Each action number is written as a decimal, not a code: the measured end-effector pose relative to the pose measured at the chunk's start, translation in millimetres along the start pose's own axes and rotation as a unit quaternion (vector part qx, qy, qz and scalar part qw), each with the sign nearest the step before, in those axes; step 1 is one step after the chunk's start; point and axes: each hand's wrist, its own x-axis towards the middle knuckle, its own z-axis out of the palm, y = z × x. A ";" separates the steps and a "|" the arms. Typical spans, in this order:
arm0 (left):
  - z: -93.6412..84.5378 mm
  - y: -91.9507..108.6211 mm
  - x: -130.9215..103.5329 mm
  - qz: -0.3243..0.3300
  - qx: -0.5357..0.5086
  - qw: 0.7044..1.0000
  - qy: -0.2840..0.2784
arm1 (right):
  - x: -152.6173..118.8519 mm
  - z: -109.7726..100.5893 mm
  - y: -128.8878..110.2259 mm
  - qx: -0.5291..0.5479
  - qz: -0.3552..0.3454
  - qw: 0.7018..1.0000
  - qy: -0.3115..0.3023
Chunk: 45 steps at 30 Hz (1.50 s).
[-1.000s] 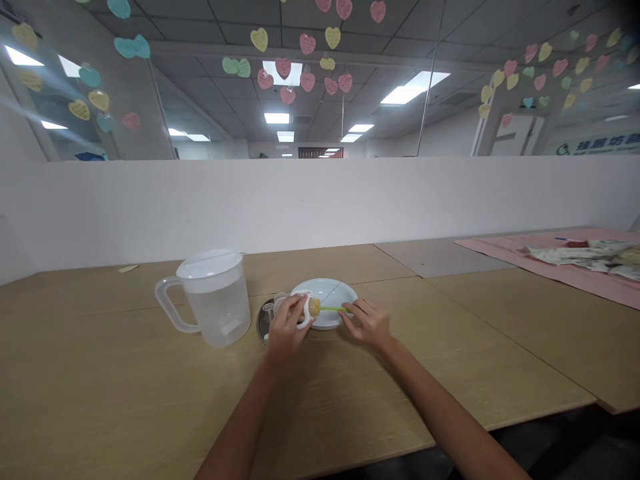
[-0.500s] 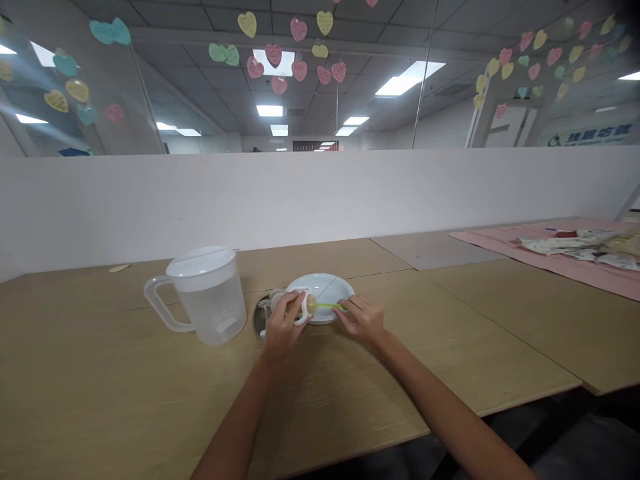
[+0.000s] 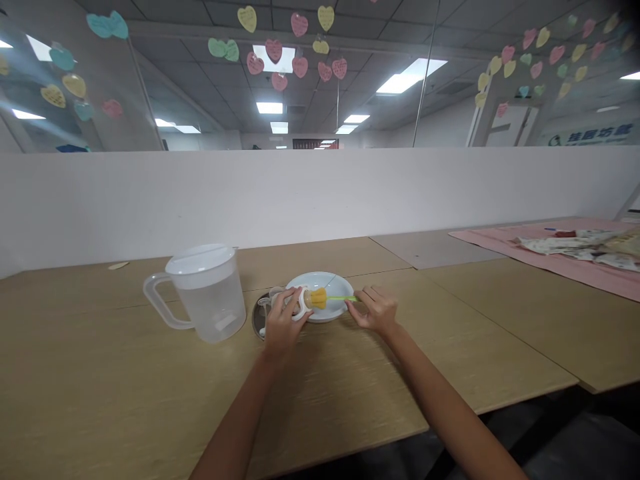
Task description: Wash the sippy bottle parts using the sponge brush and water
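Note:
My left hand [image 3: 284,327] is wrapped around a baby bottle [image 3: 303,303] with white handles, held on its side with its mouth facing right. Pinched in my right hand [image 3: 376,310] is the thin green handle of a bottle brush [image 3: 319,298]. The brush's yellow sponge head sits at the bottle's mouth, mostly outside it. Beneath both is a white bowl [image 3: 327,317]. A round metal tray [image 3: 257,321] lies left of the bowl, partly hidden by my left hand, with small clear and white parts on it.
A translucent lidded pitcher [image 3: 215,300] stands on the wooden table [image 3: 320,393] to the left. A pink cloth [image 3: 480,239] bearing several packets [image 3: 575,243] lies at the far right. A white partition [image 3: 310,200] rises behind the table, with glass above.
My right hand has moved right, drawing the brush out of the bottle. Its yellow head, inside the bottle before, now shows at the mouth. My left hand stays nearly in place.

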 end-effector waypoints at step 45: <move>5.5 41.9 -18.2 -0.083 -0.230 0.946 -0.212 | -5.9 19.7 6.6 -0.027 0.301 0.823 -0.480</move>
